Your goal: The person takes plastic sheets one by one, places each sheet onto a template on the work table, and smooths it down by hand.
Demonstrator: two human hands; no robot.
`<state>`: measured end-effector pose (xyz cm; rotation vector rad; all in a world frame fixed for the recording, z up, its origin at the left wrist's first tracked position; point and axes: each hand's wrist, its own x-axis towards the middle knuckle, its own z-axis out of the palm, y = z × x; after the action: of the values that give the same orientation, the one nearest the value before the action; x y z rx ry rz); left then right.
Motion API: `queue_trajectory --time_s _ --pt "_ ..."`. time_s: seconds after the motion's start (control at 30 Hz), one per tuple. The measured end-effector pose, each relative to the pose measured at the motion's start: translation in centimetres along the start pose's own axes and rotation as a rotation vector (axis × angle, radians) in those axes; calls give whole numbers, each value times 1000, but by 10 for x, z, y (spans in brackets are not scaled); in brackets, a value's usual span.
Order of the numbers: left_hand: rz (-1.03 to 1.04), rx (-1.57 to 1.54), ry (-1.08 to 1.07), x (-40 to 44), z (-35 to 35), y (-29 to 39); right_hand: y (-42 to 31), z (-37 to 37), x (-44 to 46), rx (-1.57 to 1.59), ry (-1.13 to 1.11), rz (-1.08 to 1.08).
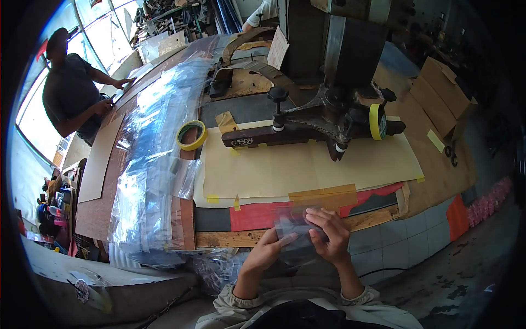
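Observation:
My left hand (264, 253) and my right hand (331, 237) are close together in front of the table's near edge. Between them is a small clear plastic bag (289, 223), greyish and see-through. My left fingers and thumb are closed on its left side. My right thumb and fingers pinch its right side. Whether anything is inside it I cannot make out. Just beyond the hands lie a red sheet (253, 217) and a large cream sheet (274, 174) with bits of yellow tape along its edge. A brown tape strip (322, 196) crosses the cream sheet's near edge.
A heavy press with a dark bar (285, 136) rests over the cream sheet. Yellow tape rolls (192, 135) sit at its left and on the bar. Clear plastic bags (156, 159) cover the table's left. Scissors (451, 154) and a cardboard box (441, 98) lie right. A person (68, 90) stands at left.

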<state>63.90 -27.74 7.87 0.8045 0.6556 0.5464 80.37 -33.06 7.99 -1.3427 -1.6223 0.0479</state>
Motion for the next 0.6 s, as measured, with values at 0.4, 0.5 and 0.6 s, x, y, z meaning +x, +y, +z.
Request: queue_trajectory --time_s 0.4,0.5,0.6 --pt "10 23 -24 1 -2 -1 -1 0 0 -1 11 0" --pt "27 46 -22 1 0 -1 -1 0 -1 0 19 -4" --pt "43 38 -14 1 0 -3 -2 0 -2 1 22 -4"
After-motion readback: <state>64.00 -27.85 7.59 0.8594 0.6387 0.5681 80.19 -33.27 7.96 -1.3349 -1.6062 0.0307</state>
